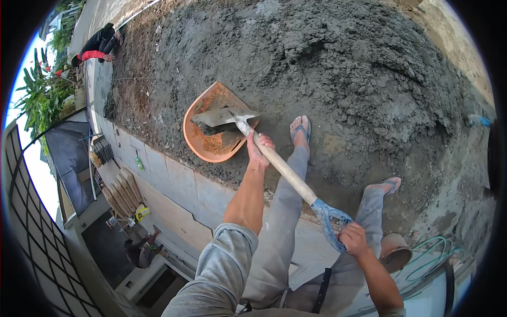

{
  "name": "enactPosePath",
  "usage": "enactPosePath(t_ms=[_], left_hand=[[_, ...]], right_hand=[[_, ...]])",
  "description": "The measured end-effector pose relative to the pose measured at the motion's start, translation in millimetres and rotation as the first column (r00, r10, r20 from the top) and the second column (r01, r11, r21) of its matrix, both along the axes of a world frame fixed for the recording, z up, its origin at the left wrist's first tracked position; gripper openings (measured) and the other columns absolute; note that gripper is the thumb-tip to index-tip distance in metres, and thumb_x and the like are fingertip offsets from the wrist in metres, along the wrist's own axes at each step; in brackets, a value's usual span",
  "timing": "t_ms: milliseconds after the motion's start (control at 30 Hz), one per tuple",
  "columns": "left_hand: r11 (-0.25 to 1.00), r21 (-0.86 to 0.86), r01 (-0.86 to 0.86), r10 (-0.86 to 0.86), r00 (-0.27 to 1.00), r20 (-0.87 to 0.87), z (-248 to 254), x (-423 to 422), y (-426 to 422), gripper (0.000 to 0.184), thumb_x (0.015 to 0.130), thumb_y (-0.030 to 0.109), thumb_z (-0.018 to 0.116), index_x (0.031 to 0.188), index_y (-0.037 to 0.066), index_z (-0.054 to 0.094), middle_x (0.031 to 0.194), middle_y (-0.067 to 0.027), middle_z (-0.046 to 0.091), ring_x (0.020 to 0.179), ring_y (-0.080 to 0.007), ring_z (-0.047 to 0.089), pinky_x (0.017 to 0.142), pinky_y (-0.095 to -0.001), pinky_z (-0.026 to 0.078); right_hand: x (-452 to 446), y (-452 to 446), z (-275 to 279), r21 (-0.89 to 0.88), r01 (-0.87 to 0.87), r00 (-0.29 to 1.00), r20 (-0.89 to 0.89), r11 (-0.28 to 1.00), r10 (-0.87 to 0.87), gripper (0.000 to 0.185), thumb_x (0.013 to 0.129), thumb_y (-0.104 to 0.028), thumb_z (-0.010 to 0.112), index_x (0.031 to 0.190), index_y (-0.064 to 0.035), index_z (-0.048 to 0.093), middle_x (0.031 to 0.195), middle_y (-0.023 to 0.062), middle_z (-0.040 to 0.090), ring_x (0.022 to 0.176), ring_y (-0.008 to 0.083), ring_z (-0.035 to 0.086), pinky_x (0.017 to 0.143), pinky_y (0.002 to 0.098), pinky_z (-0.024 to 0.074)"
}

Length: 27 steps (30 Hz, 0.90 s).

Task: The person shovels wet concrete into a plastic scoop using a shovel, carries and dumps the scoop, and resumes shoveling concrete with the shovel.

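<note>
A shovel (285, 171) with a wooden shaft and a blue D-shaped handle runs diagonally across the middle of the view. My left hand (259, 148) is wrapped round the shaft close to the metal blade. At the other end, my right hand (353, 238) grips the blue handle. The shovel's blade lies over an orange scoop-shaped basin (191, 138), which sits on the ground. Some grey wet mix, like mortar or concrete, shows in the basin beside and under the blade. How much is on the blade I cannot tell.
A large heap of grey wet mix (364, 68) spreads beyond my sandalled feet. A bucket (396, 252) and a green hose (430, 248) lie at the right. One person (97, 45) crouches at the far left; another person (141, 252) is lower left, near stacked sacks (122, 193).
</note>
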<state>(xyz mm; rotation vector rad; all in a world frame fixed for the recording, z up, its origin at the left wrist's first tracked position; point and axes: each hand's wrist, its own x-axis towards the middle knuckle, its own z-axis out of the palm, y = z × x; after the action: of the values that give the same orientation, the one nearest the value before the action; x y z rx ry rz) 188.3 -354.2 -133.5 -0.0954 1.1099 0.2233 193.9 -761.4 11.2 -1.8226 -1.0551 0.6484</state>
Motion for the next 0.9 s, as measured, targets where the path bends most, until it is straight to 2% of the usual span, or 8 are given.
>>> enactPosePath(t_ms=[100, 333, 500, 600, 700, 733, 833, 900], left_hand=[[0.959, 0.126, 0.255, -0.188, 0.900, -0.393, -16, -62, 41, 0.030, 0.085, 0.027, 0.063, 0.065, 0.017, 0.043, 0.058, 0.0063, 0.044, 0.051, -0.0069, 0.046, 0.049, -0.0221, 0.044], [0.989, 0.147, 0.011, -0.011, 1.000, -0.001, 53, -27, -18, 0.026, 0.085, 0.036, 0.065, 0.085, 0.013, 0.053, 0.066, 0.0041, 0.045, 0.059, -0.0076, 0.046, 0.058, -0.0237, 0.044], [0.915, -0.300, -0.271, 0.374, 0.849, 0.373, 47, 59, -113, 0.023, 0.086, 0.031, 0.063, 0.083, 0.010, 0.054, 0.061, 0.0052, 0.047, 0.054, -0.0060, 0.049, 0.053, -0.0226, 0.046], [0.910, -0.415, 0.001, 0.167, 0.915, 0.367, 41, 92, -231, 0.024, 0.088, 0.023, 0.058, 0.069, 0.013, 0.048, 0.058, 0.0067, 0.044, 0.051, -0.0050, 0.044, 0.053, -0.0211, 0.044], [0.812, -0.512, 0.282, -0.210, 0.958, 0.194, 46, 93, -385, 0.034, 0.088, 0.022, 0.058, 0.060, 0.016, 0.041, 0.057, 0.0077, 0.040, 0.049, -0.0043, 0.039, 0.053, -0.0215, 0.039], [0.724, -0.609, 0.324, -0.264, 0.946, 0.189, 54, 86, -439, 0.035, 0.087, 0.022, 0.059, 0.059, 0.017, 0.040, 0.056, 0.0079, 0.039, 0.049, -0.0043, 0.039, 0.052, -0.0219, 0.038], [0.519, -0.699, 0.492, -0.501, 0.838, 0.217, 81, 31, -602, 0.029, 0.085, 0.023, 0.062, 0.065, 0.018, 0.042, 0.054, 0.0045, 0.041, 0.051, -0.0093, 0.042, 0.054, -0.0263, 0.040], [0.427, -0.739, 0.522, -0.580, 0.785, 0.219, 89, 3, -664, 0.030, 0.085, 0.023, 0.061, 0.063, 0.018, 0.041, 0.053, 0.0046, 0.041, 0.050, -0.0095, 0.042, 0.054, -0.0261, 0.041]], right_hand=[[-18, 54, -6, -0.104, -0.187, 0.972, 0.123, 0.977, 0.200, 0.012, 0.069, -0.014, 0.061, 0.067, -0.0117, 0.050, 0.071, 0.0003, 0.054, 0.069, 0.0187, 0.054, 0.068, 0.0334, 0.0433], [-9, 12, 43, -0.103, 0.144, 0.985, -0.081, 0.984, -0.152, 0.028, 0.067, -0.005, 0.072, 0.059, -0.0095, 0.045, 0.059, 0.0040, 0.047, 0.059, 0.0224, 0.049, 0.059, 0.0345, 0.0404], [-12, -90, 150, -0.227, 0.510, 0.725, -0.405, 0.830, -0.557, 0.032, 0.065, -0.013, 0.078, 0.067, -0.0066, 0.047, 0.060, 0.0049, 0.050, 0.060, 0.0214, 0.053, 0.061, 0.0324, 0.0425], [-62, -163, 190, -0.525, 0.846, -0.001, -0.174, 0.091, -0.985, 0.036, 0.078, -0.025, 0.072, 0.089, -0.0024, 0.047, 0.062, 0.0047, 0.048, 0.054, 0.0167, 0.049, 0.056, 0.0336, 0.0427], [-108, -263, 232, -0.679, 0.683, -0.529, -0.207, -0.268, -0.823, 0.060, 0.084, -0.025, 0.070, 0.127, -0.0086, 0.032, 0.049, -0.0037, 0.033, 0.036, 0.0107, 0.034, 0.034, 0.0264, 0.0290], [-114, -276, 256, -0.630, 0.578, -0.667, 0.002, -0.519, -0.745, 0.052, 0.087, -0.031, 0.064, 0.127, -0.0082, 0.039, 0.046, -0.0048, 0.035, 0.032, 0.0078, 0.030, 0.031, 0.0249, 0.0243], [-93, -307, 173, -0.440, 0.500, -0.864, -0.199, -0.745, -0.463, 0.023, 0.092, -0.029, 0.048, 0.100, -0.0131, 0.034, 0.058, -0.0030, 0.031, 0.049, 0.0106, 0.034, 0.047, 0.0264, 0.0307], [-33, -313, 30, -0.131, 0.232, -0.542, -0.840, -0.964, -0.016, 0.018, 0.095, -0.028, 0.037, 0.083, -0.0163, 0.030, 0.066, -0.0018, 0.028, 0.061, 0.0125, 0.036, 0.057, 0.0274, 0.0349]])
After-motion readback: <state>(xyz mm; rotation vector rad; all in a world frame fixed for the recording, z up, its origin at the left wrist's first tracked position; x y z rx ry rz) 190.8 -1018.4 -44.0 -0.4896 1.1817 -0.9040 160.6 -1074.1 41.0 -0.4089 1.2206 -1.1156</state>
